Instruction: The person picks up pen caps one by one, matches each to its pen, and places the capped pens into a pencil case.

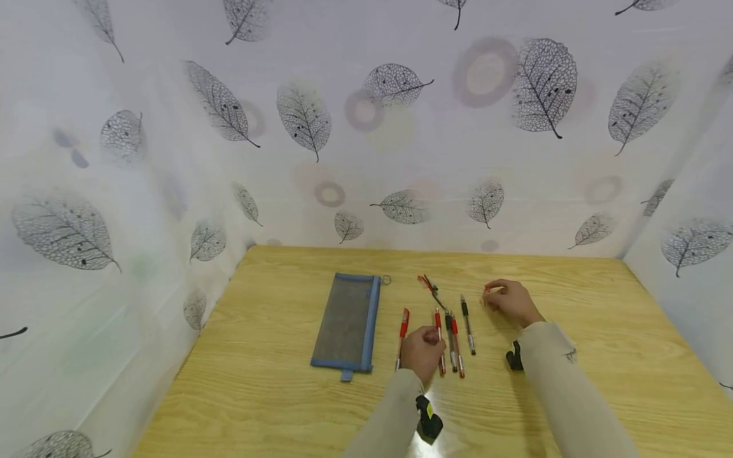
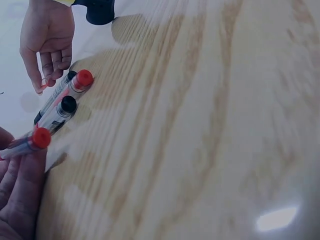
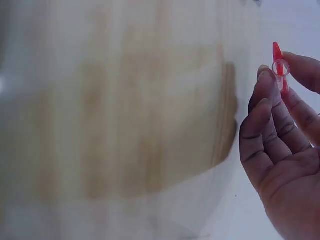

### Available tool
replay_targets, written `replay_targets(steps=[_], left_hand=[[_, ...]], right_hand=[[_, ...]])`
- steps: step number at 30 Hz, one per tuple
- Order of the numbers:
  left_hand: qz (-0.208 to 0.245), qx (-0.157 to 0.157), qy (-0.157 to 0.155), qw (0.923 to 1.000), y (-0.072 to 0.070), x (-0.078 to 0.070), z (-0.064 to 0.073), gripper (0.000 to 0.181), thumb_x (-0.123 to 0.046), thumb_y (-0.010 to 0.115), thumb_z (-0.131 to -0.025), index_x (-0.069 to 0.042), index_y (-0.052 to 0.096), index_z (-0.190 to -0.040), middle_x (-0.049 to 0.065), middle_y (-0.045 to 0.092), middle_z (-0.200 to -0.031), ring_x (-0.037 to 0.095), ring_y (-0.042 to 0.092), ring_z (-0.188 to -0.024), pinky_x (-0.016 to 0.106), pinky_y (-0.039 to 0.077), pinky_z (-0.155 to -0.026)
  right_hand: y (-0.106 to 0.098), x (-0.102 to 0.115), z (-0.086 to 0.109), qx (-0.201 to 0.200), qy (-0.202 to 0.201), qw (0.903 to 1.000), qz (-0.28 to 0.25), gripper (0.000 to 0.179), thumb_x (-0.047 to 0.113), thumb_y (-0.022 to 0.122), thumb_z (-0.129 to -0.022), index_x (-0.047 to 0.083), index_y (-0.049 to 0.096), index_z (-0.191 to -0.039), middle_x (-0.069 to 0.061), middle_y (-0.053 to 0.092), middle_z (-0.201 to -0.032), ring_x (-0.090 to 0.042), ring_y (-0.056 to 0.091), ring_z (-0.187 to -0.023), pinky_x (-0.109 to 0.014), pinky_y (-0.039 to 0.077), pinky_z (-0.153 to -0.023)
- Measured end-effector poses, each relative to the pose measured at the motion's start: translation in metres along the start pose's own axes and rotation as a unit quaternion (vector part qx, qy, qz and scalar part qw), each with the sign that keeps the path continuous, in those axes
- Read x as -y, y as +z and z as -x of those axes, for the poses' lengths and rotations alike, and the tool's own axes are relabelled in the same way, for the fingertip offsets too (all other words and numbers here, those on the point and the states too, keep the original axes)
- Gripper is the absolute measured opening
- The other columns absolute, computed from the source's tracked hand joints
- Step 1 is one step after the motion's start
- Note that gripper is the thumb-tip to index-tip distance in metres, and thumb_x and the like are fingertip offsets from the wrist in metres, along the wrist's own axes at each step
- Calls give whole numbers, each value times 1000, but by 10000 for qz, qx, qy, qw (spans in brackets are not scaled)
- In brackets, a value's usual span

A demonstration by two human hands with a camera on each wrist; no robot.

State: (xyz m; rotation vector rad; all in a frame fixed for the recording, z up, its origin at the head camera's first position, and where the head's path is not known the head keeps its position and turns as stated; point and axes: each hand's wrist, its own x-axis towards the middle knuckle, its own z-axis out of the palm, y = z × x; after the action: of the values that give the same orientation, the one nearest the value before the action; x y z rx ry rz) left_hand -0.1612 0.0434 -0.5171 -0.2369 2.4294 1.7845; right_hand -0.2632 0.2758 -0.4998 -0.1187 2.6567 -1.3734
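Observation:
My left hand (image 1: 422,352) pinches a red gel pen (image 2: 27,144) between thumb and fingers, its red end plug facing the left wrist camera. Raised at the right, my right hand (image 1: 511,302) holds a small red and clear pen cap (image 3: 281,70) by thumb and fingertips; its round open end shows in the right wrist view. Just right of my left hand lie a black pen (image 1: 449,331), a red pen (image 1: 455,334) and another black pen (image 1: 465,310). One more red pen (image 1: 404,322) lies to the left, partly hidden by the hand.
A blue-edged mesh zip pouch (image 1: 346,321) lies flat at the left of the wooden table (image 1: 258,331). Behind the pens is a small pile of red and black caps (image 1: 428,284). Leaf-patterned sheeting (image 1: 355,152) walls the table's back and sides.

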Motion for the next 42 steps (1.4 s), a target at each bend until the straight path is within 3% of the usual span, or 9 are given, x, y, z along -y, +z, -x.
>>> replay_targets(steps=[6,10,15,27,32,42], left_hand=[[573,461,-33,9973,-7,-3,9,25,-7,69,-85,-7,69,-110,-4,65,-85,7,60,-67,27,52,-59],[1135,726,-153,9908,-13,-3,14,27,-4,67,-86,-4,67,-113,0,64,-86,10,60,-59,26,52,-52],[1426,1020,-136,9844,-22,-3,21,27,-2,66,-87,-1,65,-114,2,62,-86,11,59,-56,27,53,-51],[937,1510,356,9834,-45,-4,42,30,-3,66,-87,0,65,-117,2,65,-90,10,63,-64,27,55,-54],[869,1696,414,9808,-51,-4,47,31,-4,66,-88,0,64,-119,2,66,-90,11,64,-65,27,55,-53],[922,1771,593,9781,-65,2,62,33,2,63,-87,5,62,-120,3,65,-89,11,64,-62,25,54,-52]], right_hand=[[2,11,20,-175,-198,9988,-406,42,16,61,-96,-12,52,-125,-22,69,-94,-26,65,-76,-34,55,-65],[7,18,29,-183,-344,9962,-778,46,20,62,-95,-11,52,-127,-23,69,-96,-32,66,-80,-37,56,-69],[16,29,38,-194,-492,9945,-903,46,26,63,-95,-7,53,-126,-21,69,-96,-34,64,-83,-41,55,-71],[44,49,59,-157,-419,9853,-1650,40,27,61,-96,-7,53,-117,-20,70,-95,-33,67,-84,-43,53,-74],[56,58,66,-303,-559,9785,-1963,36,25,62,-95,-6,55,-112,-19,71,-95,-29,69,-82,-47,54,-72],[75,72,82,-451,-1064,9647,-2367,32,17,61,-96,-11,55,-109,-20,71,-90,-26,69,-78,-40,55,-69]])
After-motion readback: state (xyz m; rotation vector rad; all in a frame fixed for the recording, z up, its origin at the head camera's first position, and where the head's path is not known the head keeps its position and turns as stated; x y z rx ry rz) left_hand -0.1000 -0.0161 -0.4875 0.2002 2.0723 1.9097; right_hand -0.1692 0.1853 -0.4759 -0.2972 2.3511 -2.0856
